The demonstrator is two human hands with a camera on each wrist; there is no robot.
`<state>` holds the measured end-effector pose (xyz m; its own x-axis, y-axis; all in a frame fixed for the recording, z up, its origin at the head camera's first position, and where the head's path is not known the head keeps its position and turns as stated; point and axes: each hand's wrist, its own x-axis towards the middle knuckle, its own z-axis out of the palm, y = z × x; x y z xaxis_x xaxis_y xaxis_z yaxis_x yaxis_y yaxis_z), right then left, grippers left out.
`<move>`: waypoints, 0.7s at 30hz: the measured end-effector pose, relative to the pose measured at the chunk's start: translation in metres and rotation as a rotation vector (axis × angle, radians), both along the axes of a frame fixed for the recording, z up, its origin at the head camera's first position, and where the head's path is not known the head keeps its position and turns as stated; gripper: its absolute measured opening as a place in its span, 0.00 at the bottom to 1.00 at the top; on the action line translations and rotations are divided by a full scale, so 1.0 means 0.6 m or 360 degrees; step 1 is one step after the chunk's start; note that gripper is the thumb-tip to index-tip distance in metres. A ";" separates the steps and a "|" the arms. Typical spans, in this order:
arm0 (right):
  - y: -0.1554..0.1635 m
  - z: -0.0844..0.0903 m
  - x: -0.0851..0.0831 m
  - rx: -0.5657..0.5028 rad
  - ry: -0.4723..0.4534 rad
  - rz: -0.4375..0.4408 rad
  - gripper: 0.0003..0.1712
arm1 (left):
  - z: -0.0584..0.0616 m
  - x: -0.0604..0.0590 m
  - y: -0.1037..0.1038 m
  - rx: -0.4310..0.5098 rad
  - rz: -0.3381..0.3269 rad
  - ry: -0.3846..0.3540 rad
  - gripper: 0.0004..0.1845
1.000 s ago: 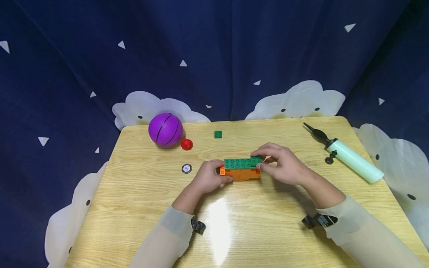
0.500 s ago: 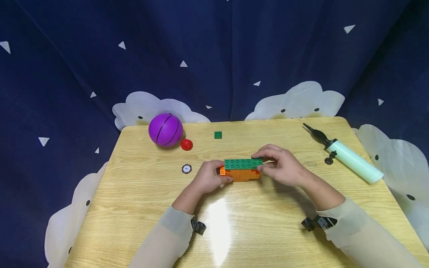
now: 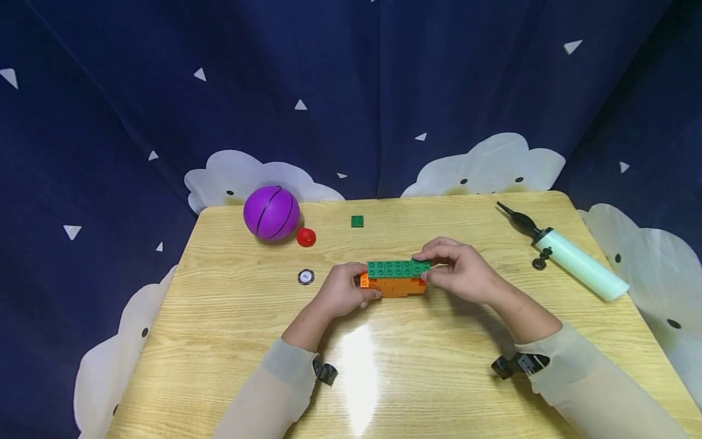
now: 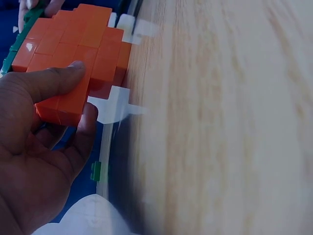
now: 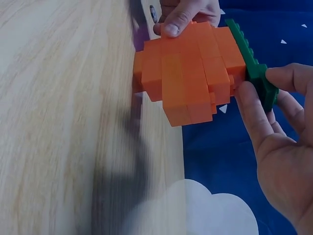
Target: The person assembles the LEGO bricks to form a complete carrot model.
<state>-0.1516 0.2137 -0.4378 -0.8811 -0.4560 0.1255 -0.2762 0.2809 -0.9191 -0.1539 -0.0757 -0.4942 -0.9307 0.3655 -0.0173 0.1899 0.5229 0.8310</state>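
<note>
A stepped block of orange bricks [image 3: 396,287], with a layer of flat green bricks [image 3: 388,269] along its top, is held up between the two hands. My left hand [image 3: 344,291] grips its left end, thumb on the near face and fingers behind, as the left wrist view shows. At the right end, my right hand [image 3: 459,270] pinches a green brick [image 5: 264,87] between thumb and fingers. That brick meets the end of the green layer; how firmly it is seated I cannot tell.
On the wooden table [image 3: 247,366] lie a loose green brick [image 3: 357,221], a red cap-shaped piece [image 3: 306,237] and a round chip [image 3: 306,277]. A purple ball [image 3: 271,213] stands at the back left. To the right lies a hand pump [image 3: 581,263]. A blue curtain [image 3: 351,91] hangs behind.
The green brick in my right hand has come down from standing raised to about level with the green layer. The left hand and orange block have stayed almost still.
</note>
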 end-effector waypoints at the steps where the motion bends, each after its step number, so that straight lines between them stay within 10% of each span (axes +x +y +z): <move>1: -0.001 -0.001 0.000 0.0001 0.0008 -0.0013 0.20 | 0.000 0.000 0.000 0.0003 -0.0001 -0.0001 0.18; 21: 0.008 -0.041 0.001 0.0201 0.0124 -0.0038 0.34 | -0.002 0.000 -0.001 -0.0046 0.0017 0.0014 0.21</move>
<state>-0.1508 0.2186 -0.4625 -0.8816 -0.4517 0.1366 -0.3371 0.4001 -0.8522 -0.1537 -0.0761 -0.4951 -0.9347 0.3549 -0.0194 0.1913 0.5485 0.8140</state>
